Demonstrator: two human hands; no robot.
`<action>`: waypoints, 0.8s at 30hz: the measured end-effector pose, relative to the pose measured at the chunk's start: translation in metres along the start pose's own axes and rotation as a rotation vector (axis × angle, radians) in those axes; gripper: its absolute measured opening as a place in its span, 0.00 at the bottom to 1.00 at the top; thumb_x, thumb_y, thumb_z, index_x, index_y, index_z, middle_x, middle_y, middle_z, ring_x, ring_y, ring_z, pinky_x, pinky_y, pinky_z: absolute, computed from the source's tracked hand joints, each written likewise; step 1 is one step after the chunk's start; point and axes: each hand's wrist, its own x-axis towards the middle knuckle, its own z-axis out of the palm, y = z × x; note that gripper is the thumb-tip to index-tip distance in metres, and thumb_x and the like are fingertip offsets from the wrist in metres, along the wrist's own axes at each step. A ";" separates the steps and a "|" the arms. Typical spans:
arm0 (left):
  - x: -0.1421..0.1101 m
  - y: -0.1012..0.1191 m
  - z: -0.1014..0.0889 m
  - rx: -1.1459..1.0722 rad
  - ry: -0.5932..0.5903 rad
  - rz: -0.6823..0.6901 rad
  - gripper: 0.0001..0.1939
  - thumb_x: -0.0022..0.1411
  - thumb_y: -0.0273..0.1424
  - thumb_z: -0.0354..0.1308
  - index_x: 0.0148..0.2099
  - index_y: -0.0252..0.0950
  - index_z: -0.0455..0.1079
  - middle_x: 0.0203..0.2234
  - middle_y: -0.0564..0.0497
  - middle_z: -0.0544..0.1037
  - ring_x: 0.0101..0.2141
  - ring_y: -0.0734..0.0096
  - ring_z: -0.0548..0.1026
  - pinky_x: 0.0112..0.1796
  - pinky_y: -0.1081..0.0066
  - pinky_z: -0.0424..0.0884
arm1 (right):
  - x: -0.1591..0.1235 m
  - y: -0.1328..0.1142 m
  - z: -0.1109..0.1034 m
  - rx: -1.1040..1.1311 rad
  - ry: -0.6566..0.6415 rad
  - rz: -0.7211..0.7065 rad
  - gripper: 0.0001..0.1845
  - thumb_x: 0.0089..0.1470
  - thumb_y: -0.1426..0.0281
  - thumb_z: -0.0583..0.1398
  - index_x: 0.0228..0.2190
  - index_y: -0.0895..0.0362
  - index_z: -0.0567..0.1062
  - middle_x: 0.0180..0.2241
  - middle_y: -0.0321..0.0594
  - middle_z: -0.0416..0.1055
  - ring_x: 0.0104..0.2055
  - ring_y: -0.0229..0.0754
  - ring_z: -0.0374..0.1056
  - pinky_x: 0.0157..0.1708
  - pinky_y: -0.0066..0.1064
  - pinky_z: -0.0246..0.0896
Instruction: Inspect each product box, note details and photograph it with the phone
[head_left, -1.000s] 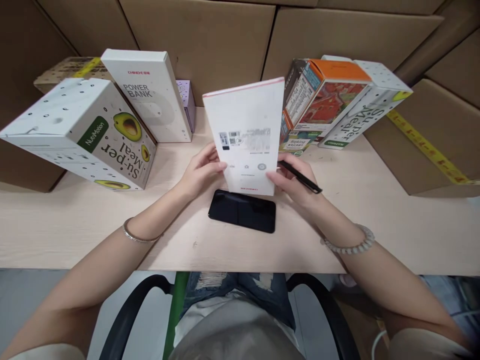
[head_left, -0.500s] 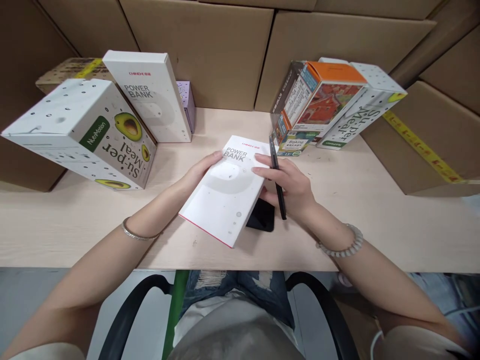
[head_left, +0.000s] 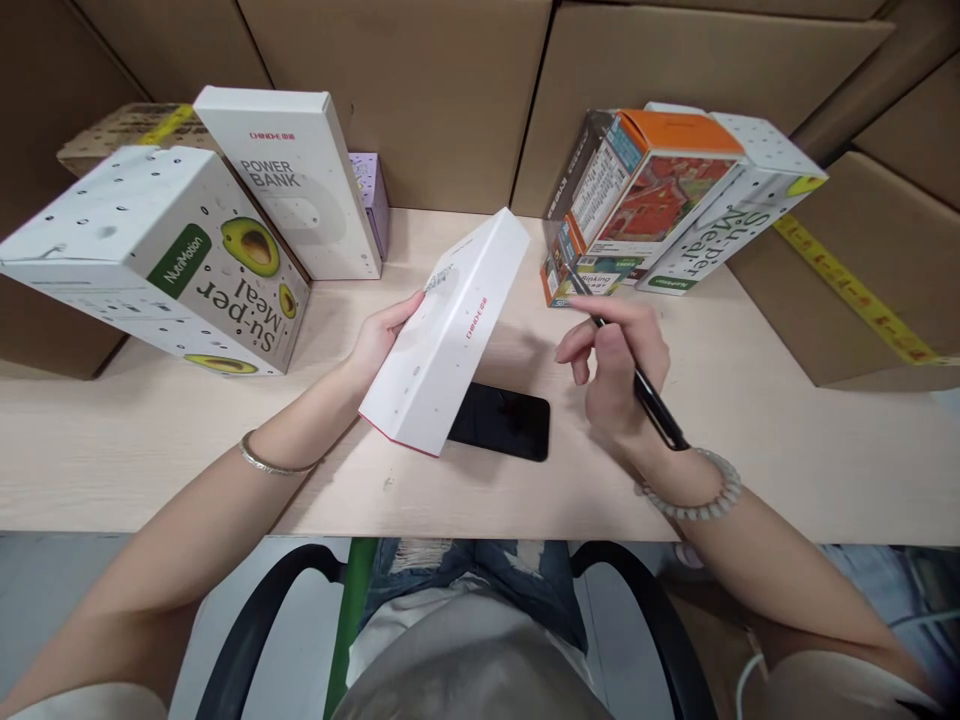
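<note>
My left hand grips the left edge of a white power bank box, held tilted above the table so that one narrow side with red lettering faces up. Between the fingers of my right hand is a black pen, its tip pointing toward the back of the table. That hand is apart from the box, to its right. Below the box lies a black smartphone, partly covered by it in this view.
On the left stand a Super Meal box, a second power bank box and a small purple box. An orange-topped box and another Super Meal box stand right. Cardboard cartons wall the back of the table.
My left hand has turned the box so its narrow side shows. My right hand has let go of the box and moved right, with the pen swung round in its fingers. More of the smartphone shows.
</note>
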 end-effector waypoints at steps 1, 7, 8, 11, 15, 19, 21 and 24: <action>0.000 0.000 0.002 -0.067 0.029 -0.037 0.22 0.78 0.43 0.52 0.41 0.35 0.80 0.25 0.49 0.84 0.23 0.65 0.81 0.27 0.68 0.82 | 0.001 0.000 0.000 0.059 0.010 0.050 0.19 0.72 0.51 0.58 0.50 0.47 0.82 0.26 0.33 0.77 0.20 0.39 0.64 0.22 0.37 0.63; 0.000 -0.003 0.009 -0.105 -0.028 -0.235 0.21 0.77 0.45 0.53 0.44 0.35 0.81 0.23 0.48 0.82 0.20 0.64 0.79 0.24 0.69 0.80 | 0.007 -0.007 0.005 0.202 0.030 0.085 0.12 0.67 0.52 0.67 0.43 0.45 0.81 0.35 0.36 0.84 0.30 0.42 0.79 0.33 0.38 0.75; 0.000 -0.004 0.010 -0.095 -0.058 -0.234 0.19 0.77 0.43 0.55 0.46 0.36 0.81 0.23 0.49 0.83 0.20 0.65 0.79 0.25 0.69 0.80 | 0.008 -0.010 0.006 0.195 0.053 0.082 0.10 0.66 0.53 0.68 0.39 0.45 0.79 0.29 0.33 0.81 0.26 0.39 0.76 0.28 0.36 0.72; 0.000 -0.007 0.010 -0.074 -0.096 -0.222 0.15 0.76 0.38 0.55 0.53 0.40 0.80 0.26 0.51 0.84 0.22 0.65 0.81 0.24 0.70 0.79 | 0.005 -0.022 0.007 0.184 0.098 0.056 0.18 0.64 0.55 0.71 0.30 0.46 0.72 0.16 0.25 0.66 0.14 0.34 0.60 0.15 0.31 0.54; 0.000 -0.008 0.012 -0.003 -0.120 -0.222 0.18 0.73 0.36 0.57 0.60 0.38 0.78 0.31 0.49 0.86 0.26 0.63 0.83 0.24 0.70 0.79 | -0.001 -0.037 0.005 0.193 -0.068 0.097 0.13 0.62 0.59 0.73 0.33 0.46 0.74 0.23 0.29 0.78 0.19 0.37 0.72 0.18 0.32 0.66; 0.000 -0.010 0.013 0.060 -0.195 -0.124 0.19 0.70 0.35 0.60 0.60 0.35 0.78 0.39 0.47 0.88 0.33 0.62 0.84 0.32 0.69 0.82 | -0.002 -0.046 0.005 0.119 -0.233 0.162 0.10 0.58 0.63 0.74 0.32 0.47 0.78 0.30 0.33 0.82 0.29 0.42 0.78 0.30 0.38 0.76; 0.000 -0.011 0.012 0.088 -0.218 -0.102 0.19 0.70 0.35 0.61 0.59 0.35 0.79 0.41 0.46 0.87 0.34 0.61 0.84 0.33 0.69 0.80 | 0.000 -0.045 0.006 0.070 -0.255 0.153 0.11 0.57 0.63 0.73 0.29 0.47 0.77 0.27 0.33 0.80 0.28 0.42 0.75 0.29 0.38 0.73; 0.000 -0.012 0.010 0.126 -0.204 -0.105 0.19 0.69 0.37 0.62 0.58 0.36 0.79 0.42 0.47 0.87 0.34 0.60 0.83 0.33 0.68 0.80 | 0.003 -0.040 0.006 0.031 -0.279 0.116 0.12 0.56 0.64 0.72 0.26 0.47 0.76 0.24 0.32 0.77 0.25 0.40 0.71 0.25 0.36 0.67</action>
